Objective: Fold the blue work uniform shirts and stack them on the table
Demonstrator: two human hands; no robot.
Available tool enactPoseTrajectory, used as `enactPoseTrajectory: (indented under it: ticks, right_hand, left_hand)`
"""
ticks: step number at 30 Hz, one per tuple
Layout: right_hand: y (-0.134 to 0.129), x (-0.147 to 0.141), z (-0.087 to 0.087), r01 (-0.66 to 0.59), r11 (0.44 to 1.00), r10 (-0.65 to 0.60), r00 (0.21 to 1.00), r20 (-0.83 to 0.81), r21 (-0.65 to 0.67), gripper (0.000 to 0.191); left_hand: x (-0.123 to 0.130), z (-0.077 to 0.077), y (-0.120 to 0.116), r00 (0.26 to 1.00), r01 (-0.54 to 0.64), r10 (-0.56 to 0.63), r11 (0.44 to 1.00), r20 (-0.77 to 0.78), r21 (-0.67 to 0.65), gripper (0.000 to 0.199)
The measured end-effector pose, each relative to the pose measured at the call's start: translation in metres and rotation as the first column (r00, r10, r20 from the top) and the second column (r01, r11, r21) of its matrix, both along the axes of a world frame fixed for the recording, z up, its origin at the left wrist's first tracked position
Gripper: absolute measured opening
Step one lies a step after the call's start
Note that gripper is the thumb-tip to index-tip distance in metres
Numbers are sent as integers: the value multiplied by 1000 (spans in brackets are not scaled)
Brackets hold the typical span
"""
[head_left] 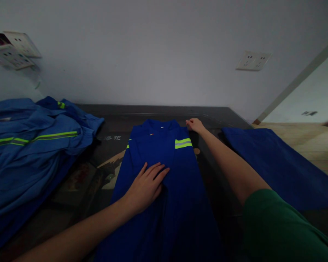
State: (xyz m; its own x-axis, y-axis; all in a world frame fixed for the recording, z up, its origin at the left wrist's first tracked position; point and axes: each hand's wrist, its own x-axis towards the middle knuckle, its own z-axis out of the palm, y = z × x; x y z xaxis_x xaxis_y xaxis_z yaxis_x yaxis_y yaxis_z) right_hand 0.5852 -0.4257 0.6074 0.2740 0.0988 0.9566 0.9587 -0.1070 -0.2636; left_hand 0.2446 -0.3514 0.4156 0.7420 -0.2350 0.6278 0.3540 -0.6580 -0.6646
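Observation:
A dark blue work jacket [157, 156] lies lengthwise in front of me, its collar at the far end and a yellow-green and silver reflective band on the right of its chest. My left hand [147, 185] rests flat on the middle of the jacket, fingers spread. At the jacket's far right shoulder corner is my right hand [196, 125], its fingers pinched together at the cloth edge. The near end of the jacket falls into dark shadow.
A dark table [213, 112] with painted decoration stands against a white wall. Rumpled blue work clothes [43, 145] with reflective stripes are heaped on the left. Folded dark blue cloth [273, 163] lies on the right. Wall sockets [253, 60] are above.

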Motion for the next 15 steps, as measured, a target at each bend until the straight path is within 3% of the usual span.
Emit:
enactPoseTrajectory:
  ticks: [5, 10, 15]
  right_hand:
    - [8, 0, -1, -51, 998, 48, 997, -66, -39, 10]
    - [13, 0, 3, -98, 995, 98, 995, -21, 21, 18]
    - [8, 6, 0, -166, 986, 167, 982, 90, -12, 20]
  left_hand:
    - [0, 1, -2, 1000, -13, 13, 1000, -12, -20, 57]
    - [0, 1, -1, 1000, 9, -9, 1000, -8, -7, 57]
    - [0, 1, -3, 1000, -20, 20, 1000, -18, -7, 56]
